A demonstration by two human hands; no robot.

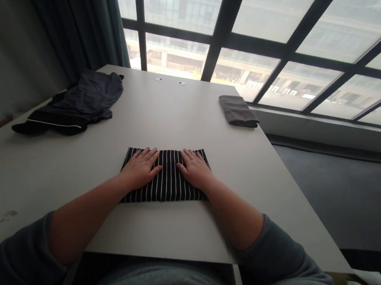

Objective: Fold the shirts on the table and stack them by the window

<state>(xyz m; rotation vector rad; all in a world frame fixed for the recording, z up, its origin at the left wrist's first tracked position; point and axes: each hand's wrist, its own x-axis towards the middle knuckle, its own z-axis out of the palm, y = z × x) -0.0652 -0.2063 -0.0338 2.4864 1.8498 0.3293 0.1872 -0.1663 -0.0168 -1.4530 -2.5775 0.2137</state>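
Note:
A black cloth with white stripes (166, 179), folded into a flat rectangle, lies on the white table (164, 124) in front of me. My left hand (141, 168) rests flat on its left part, fingers stretched out and pointing away from me. On the right part lies my right hand (196, 168), also flat, with the fingers reaching toward the far edge. Between the two hands the striped middle of the cloth shows. Neither hand grips the fabric.
Dark crumpled clothing (82, 96) lies at the table's left side, partly at the edge. A folded grey cloth (238, 111) sits near the right edge. Beyond the table are a window (178, 56) and a dark curtain (71, 3).

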